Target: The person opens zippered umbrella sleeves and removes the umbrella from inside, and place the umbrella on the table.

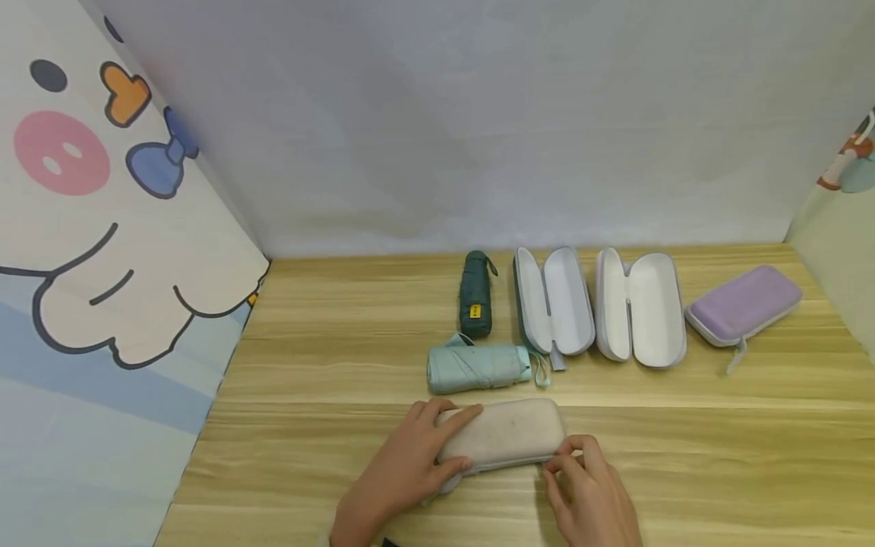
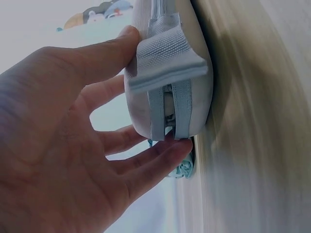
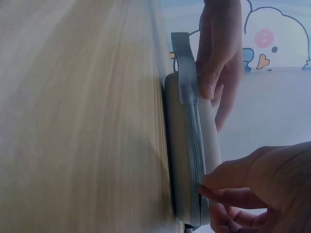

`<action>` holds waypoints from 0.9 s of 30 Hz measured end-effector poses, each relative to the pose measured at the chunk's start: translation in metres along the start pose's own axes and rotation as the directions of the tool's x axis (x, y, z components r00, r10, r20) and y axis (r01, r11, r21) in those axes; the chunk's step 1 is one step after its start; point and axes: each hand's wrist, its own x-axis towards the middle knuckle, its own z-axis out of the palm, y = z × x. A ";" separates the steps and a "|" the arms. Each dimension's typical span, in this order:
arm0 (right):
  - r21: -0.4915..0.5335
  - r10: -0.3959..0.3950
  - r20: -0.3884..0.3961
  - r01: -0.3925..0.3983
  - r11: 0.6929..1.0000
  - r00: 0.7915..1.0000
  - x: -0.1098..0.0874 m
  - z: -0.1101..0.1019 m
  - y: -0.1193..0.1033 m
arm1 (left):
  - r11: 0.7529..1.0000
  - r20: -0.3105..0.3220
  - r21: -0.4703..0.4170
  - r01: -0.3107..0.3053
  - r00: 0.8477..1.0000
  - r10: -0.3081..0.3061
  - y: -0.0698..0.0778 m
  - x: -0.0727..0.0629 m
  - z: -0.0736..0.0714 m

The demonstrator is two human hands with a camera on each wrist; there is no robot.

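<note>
A beige zippered glasses case (image 1: 513,433) lies closed-lidded near the front of the table. My left hand (image 1: 406,460) grips its left end, thumb at the front side and fingers over the top and back. At that end, the left wrist view shows a grey fabric tab (image 2: 167,60) and a parted stretch of zipper (image 2: 169,109) below it. With thumb and index finger, my right hand (image 1: 591,486) pinches at the zipper seam by the right front corner. The right wrist view has those fingertips (image 3: 206,182) right on the seam; the zipper pull is hidden.
Behind the case lie a light teal folded umbrella (image 1: 478,368) and a dark green one (image 1: 475,296). Two opened cases, one dark-shelled (image 1: 570,304) and one pale (image 1: 656,311), stand right of them. A purple case (image 1: 748,304) lies at the far right.
</note>
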 end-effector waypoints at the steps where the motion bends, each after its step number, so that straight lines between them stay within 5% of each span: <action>1: 0.002 -0.006 0.002 0.006 1.000 1.000 0.000 0.000 -0.001 | 1.000 -0.013 0.008 -0.008 1.000 0.008 0.001 0.000 0.001; 27: 0.080 -0.085 0.096 0.078 0.994 0.992 0.003 0.018 -0.030 | 0.995 -0.061 0.101 0.007 0.998 -0.001 0.011 0.003 0.010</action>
